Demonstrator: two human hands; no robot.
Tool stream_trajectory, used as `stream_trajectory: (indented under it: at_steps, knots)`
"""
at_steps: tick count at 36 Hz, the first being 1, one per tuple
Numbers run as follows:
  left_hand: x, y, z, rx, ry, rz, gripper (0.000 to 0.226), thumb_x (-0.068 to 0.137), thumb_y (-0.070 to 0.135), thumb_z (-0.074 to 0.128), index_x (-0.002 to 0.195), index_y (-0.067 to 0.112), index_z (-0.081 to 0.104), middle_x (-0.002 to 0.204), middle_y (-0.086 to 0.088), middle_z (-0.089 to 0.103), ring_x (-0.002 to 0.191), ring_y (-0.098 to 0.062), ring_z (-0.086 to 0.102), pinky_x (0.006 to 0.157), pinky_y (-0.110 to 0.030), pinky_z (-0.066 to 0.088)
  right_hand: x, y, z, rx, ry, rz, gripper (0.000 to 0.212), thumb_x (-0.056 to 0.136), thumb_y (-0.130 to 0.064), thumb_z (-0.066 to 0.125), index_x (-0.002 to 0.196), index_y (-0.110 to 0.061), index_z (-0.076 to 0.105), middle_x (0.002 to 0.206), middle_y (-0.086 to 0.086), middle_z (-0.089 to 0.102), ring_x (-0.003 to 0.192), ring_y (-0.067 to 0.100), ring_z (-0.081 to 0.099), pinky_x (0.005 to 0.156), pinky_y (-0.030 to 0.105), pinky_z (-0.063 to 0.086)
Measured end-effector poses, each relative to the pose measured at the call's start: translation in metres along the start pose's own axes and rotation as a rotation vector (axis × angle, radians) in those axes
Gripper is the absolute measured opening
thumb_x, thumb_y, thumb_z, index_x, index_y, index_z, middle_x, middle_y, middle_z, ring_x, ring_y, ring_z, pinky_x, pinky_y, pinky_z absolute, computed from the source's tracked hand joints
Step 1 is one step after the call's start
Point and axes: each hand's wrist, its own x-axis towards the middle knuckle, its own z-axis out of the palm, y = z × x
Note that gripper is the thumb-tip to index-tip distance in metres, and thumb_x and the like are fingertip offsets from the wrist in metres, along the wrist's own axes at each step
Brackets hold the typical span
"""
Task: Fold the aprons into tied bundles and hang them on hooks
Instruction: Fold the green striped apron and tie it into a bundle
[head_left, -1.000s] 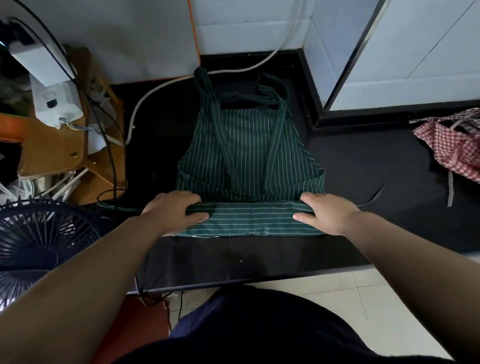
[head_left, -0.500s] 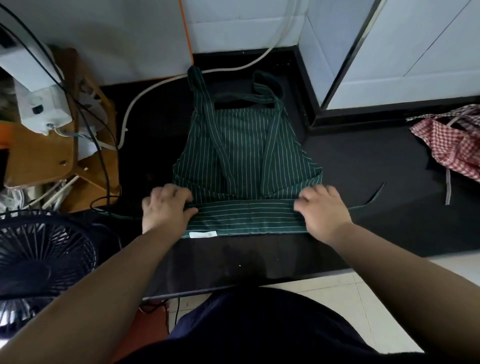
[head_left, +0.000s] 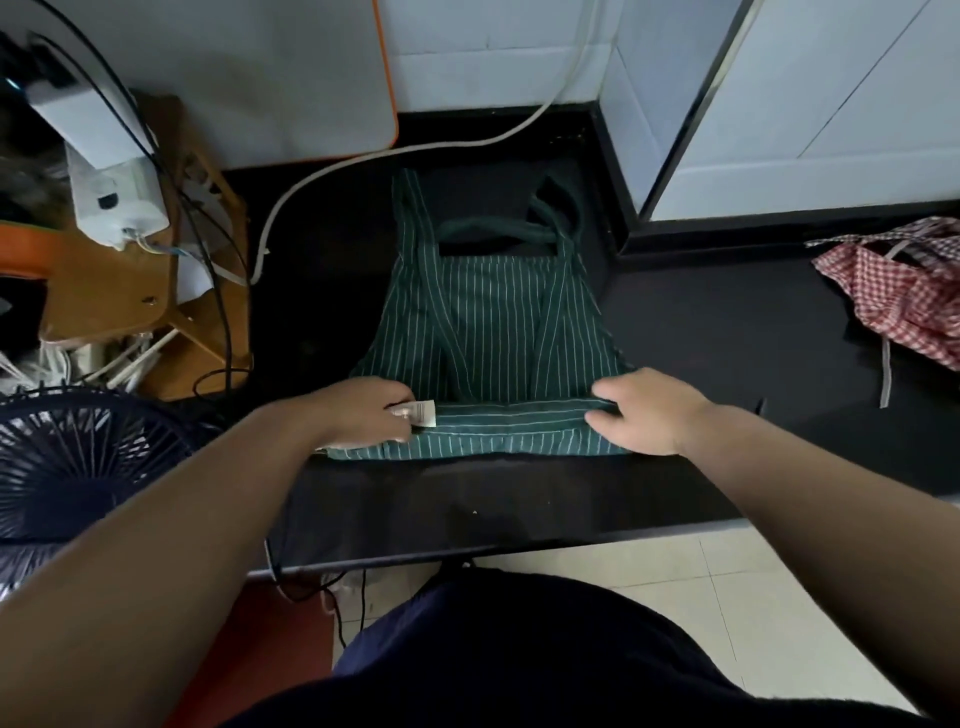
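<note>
With left hand (head_left: 363, 413) and right hand (head_left: 644, 415) both pinching the rolled hem of the green apron (head_left: 488, 322), roll evenly toward the bib (ends level, tight)

I was looking at what seemed a home kitchen corner: a black stone counter (head_left: 727, 322) against white tiled walls (head_left: 493, 52), pale floor tiles (head_left: 649, 569) near me, a fan (head_left: 78, 457) and tangled cables (head_left: 132, 358) at left.
</note>
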Motion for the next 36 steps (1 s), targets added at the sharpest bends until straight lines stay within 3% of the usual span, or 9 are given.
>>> stream_trajectory:
  at_steps: [3, 5, 8, 13, 19, 23, 27, 31, 36]
  knots:
    - [0.0, -0.002, 0.011, 0.159, 0.15, -0.039, 0.02, 0.093, 0.041, 0.055, 0.106, 0.027, 0.051, 0.103, 0.0, 0.059, 0.089, -0.015, 0.055, 0.071, -0.03, 0.04, 0.0, 0.002, 0.006, -0.165, 0.107, 0.027, 0.032, 0.099, -0.04, 0.037, 0.125, -0.023, 0.046, 0.099, -0.001, 0.063, 0.087, 0.019, 0.06, 0.069, 0.03, 0.044]
    - [0.004, -0.006, 0.032, 0.442, 0.334, -0.036, 0.037, 0.096, 0.036, 0.05, 0.132, 0.032, 0.042, 0.137, 0.001, 0.046, 0.123, -0.021, 0.043, 0.096, -0.039, 0.035, 0.002, 0.001, 0.017, -0.289, 0.169, -0.002, 0.036, 0.1, -0.031, 0.038, 0.135, -0.023, 0.041, 0.127, 0.002, 0.053, 0.113, 0.024, 0.052, 0.092, 0.036, 0.04]
    - [0.004, -0.002, 0.062, 0.396, 0.375, 0.066, 0.06, 0.097, 0.02, 0.042, 0.149, 0.041, 0.021, 0.157, 0.007, 0.019, 0.144, -0.024, 0.016, 0.115, -0.042, 0.017, -0.001, -0.006, 0.036, -0.284, 0.078, -0.078, 0.049, 0.099, -0.044, 0.025, 0.141, -0.023, 0.039, 0.146, 0.005, 0.038, 0.132, 0.025, 0.037, 0.11, 0.038, 0.027]
    - [-0.011, 0.001, 0.088, 0.376, 0.17, 0.078, 0.098, 0.079, 0.081, 0.026, 0.152, 0.027, -0.014, 0.16, 0.007, -0.016, 0.146, -0.017, -0.02, 0.117, -0.044, -0.012, -0.016, -0.013, 0.051, -0.14, -0.105, -0.047, 0.083, 0.089, -0.067, 0.035, 0.152, -0.024, 0.004, 0.16, 0.002, -0.001, 0.146, 0.025, 0.007, 0.119, 0.038, 0.001]
    - [-0.015, 0.012, 0.069, 0.248, 0.329, 0.077, 0.07, 0.081, 0.048, 0.064, 0.142, 0.03, 0.034, 0.143, 0.009, 0.041, 0.134, -0.015, 0.035, 0.115, -0.034, 0.017, -0.019, -0.014, 0.036, -0.214, 0.044, -0.098, 0.046, 0.098, -0.038, 0.034, 0.141, -0.025, 0.038, 0.134, 0.001, 0.056, 0.117, 0.02, 0.055, 0.097, 0.032, 0.039]
    - [-0.018, 0.017, 0.042, -0.005, 0.154, 0.067, 0.039, 0.088, 0.03, 0.058, 0.126, 0.022, 0.055, 0.093, 0.006, 0.063, 0.077, -0.01, 0.06, 0.069, -0.026, 0.048, -0.02, -0.007, 0.015, -0.072, 0.071, -0.045, 0.029, 0.093, -0.04, 0.041, 0.101, -0.018, 0.058, 0.079, -0.001, 0.063, 0.084, 0.025, 0.06, 0.071, 0.03, 0.049]
    - [-0.004, 0.013, 0.027, 0.21, 0.212, 0.034, 0.047, 0.093, 0.041, 0.049, 0.137, 0.023, 0.046, 0.107, 0.0, 0.065, 0.096, -0.019, 0.061, 0.085, -0.033, 0.047, -0.011, -0.004, 0.007, -0.117, 0.122, -0.002, 0.039, 0.098, -0.038, 0.036, 0.133, -0.025, 0.046, 0.105, -0.001, 0.064, 0.101, 0.022, 0.059, 0.084, 0.031, 0.042]
    - [0.002, 0.014, 0.05, 0.585, 0.22, -0.031, 0.066, 0.101, 0.03, 0.034, 0.153, 0.024, -0.005, 0.16, -0.004, 0.009, 0.147, -0.024, 0.009, 0.116, -0.054, 0.007, -0.003, -0.006, 0.024, -0.227, 0.004, -0.004, 0.05, 0.102, -0.036, 0.03, 0.15, -0.03, 0.017, 0.156, 0.007, 0.021, 0.14, 0.029, 0.025, 0.114, 0.042, 0.019]
    - [-0.003, 0.002, 0.078, 0.431, 0.168, 0.009, 0.083, 0.083, 0.075, 0.001, 0.15, 0.029, -0.018, 0.16, 0.001, -0.017, 0.146, -0.02, -0.02, 0.117, -0.05, -0.009, -0.016, -0.007, 0.045, -0.203, -0.146, -0.015, 0.089, 0.086, -0.072, 0.037, 0.151, -0.029, -0.006, 0.16, 0.005, -0.006, 0.147, 0.03, 0.004, 0.119, 0.044, 0.001]
